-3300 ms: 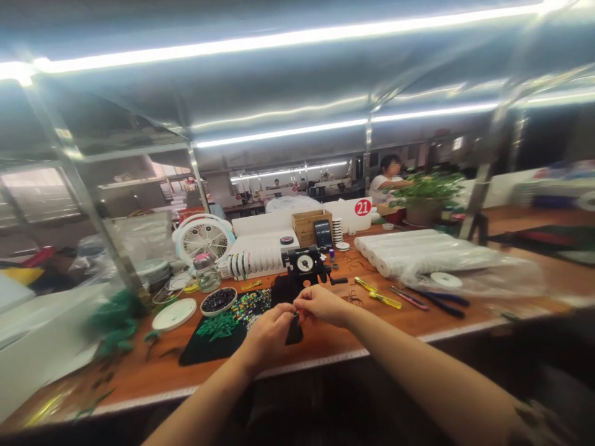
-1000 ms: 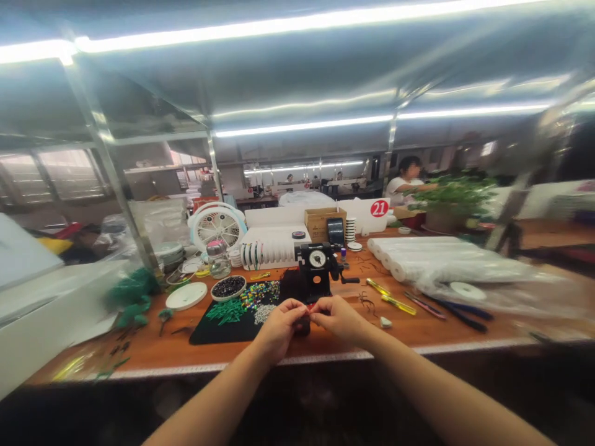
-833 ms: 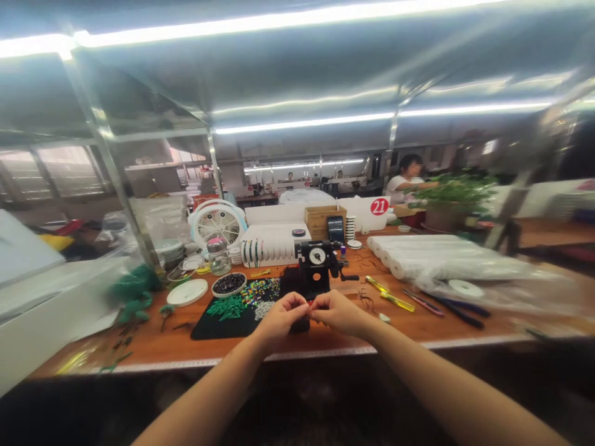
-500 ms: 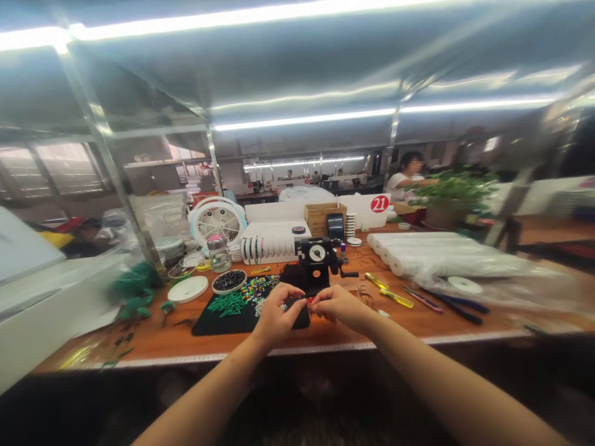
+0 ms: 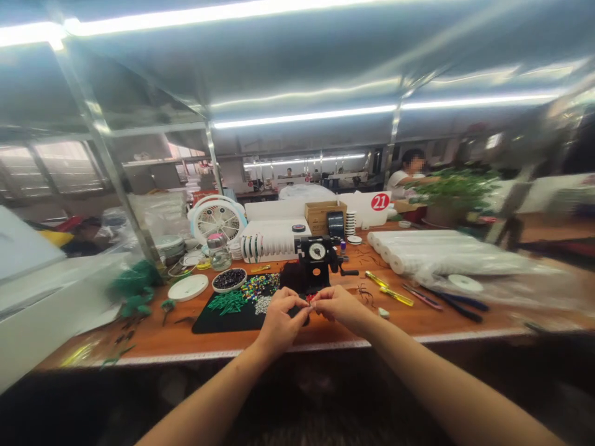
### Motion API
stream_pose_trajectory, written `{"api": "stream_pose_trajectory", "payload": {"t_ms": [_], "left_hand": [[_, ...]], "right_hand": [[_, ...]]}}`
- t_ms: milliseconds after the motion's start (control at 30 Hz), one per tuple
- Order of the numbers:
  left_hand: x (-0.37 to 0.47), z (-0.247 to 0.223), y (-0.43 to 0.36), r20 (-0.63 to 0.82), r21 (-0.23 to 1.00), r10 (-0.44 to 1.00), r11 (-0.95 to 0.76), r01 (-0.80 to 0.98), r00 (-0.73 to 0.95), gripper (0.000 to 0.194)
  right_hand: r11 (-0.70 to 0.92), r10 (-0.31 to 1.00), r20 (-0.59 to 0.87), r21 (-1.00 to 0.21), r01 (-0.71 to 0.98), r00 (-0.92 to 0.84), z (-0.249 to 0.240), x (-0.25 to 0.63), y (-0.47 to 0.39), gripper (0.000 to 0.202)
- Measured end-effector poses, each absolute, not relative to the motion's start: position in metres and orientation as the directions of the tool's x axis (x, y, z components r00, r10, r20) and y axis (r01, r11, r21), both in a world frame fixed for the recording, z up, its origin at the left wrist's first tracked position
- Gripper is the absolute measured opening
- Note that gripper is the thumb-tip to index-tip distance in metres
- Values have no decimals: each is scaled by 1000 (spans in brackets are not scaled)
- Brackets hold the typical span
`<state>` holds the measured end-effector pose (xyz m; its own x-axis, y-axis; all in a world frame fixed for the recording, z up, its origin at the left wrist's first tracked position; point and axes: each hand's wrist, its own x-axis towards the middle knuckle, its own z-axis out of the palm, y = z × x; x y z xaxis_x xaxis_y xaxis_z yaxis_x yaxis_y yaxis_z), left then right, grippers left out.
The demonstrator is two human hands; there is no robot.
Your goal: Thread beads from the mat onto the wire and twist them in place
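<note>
My left hand (image 5: 279, 319) and my right hand (image 5: 338, 304) meet fingertip to fingertip over the right end of a black mat (image 5: 223, 316) on the wooden bench (image 5: 418, 319). Between the fingertips sits a tiny red piece (image 5: 308, 299), pinched from both sides; it is too small to tell what it is. Green beads (image 5: 225, 303) and mixed coloured beads (image 5: 260, 287) lie on the mat left of my hands. Just behind them stands a black hand-crank device with a round dial (image 5: 316, 263).
A bowl of dark beads (image 5: 229, 279), a white disc (image 5: 188, 287), a jar (image 5: 216, 251) and a small fan (image 5: 217, 220) stand at the left. Yellow-handled tools (image 5: 389, 289), pliers (image 5: 446, 302) and white rolls (image 5: 432, 251) lie right. A person sits far behind a plant (image 5: 453, 189).
Both hands stay together at the mat's right end. The left fingers, spread half a second ago, have closed back onto the small red piece.
</note>
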<state>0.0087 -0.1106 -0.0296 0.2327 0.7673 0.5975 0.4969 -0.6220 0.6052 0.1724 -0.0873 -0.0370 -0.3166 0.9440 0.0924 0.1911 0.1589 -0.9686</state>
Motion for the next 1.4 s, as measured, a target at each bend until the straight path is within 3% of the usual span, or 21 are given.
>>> {"api": "stream_pose_trajectory", "payload": {"t_ms": [200,400,467,667,900,1067,1200,1400], "left_hand": [[6,-26,-105,364,731,923,-367,575,126,8],[5,-15,-101,290,801,954,-285,526,75,10],[6,-16,-101,268,828,961,-266,494,68,9],[10,-26,-102,259,852,965,-246,461,35,11],[-4,-16,-107,390,794,896,-444,415,213,12],[-11,1,-93,241,864,943,-317,390,231,23],[-6,5,-85,145,910,937,-252,330,317,20],[3,-14,-79,56,986,945,-103,131,321,24]], "right_hand": [[330,941,269,-861,388,-203,-39,160,-96,15],[569,804,481,-449,689,-350,-37,157,-106,21],[596,786,476,-410,691,-395,-37,159,-107,21],[637,755,503,-409,653,-421,-43,164,-106,18],[659,748,563,-573,487,-350,-44,173,-104,19],[696,718,550,-578,426,-427,-39,179,-105,16],[716,696,537,-572,400,-476,-38,180,-104,16],[702,712,577,-602,382,-399,-39,176,-107,17]]}}
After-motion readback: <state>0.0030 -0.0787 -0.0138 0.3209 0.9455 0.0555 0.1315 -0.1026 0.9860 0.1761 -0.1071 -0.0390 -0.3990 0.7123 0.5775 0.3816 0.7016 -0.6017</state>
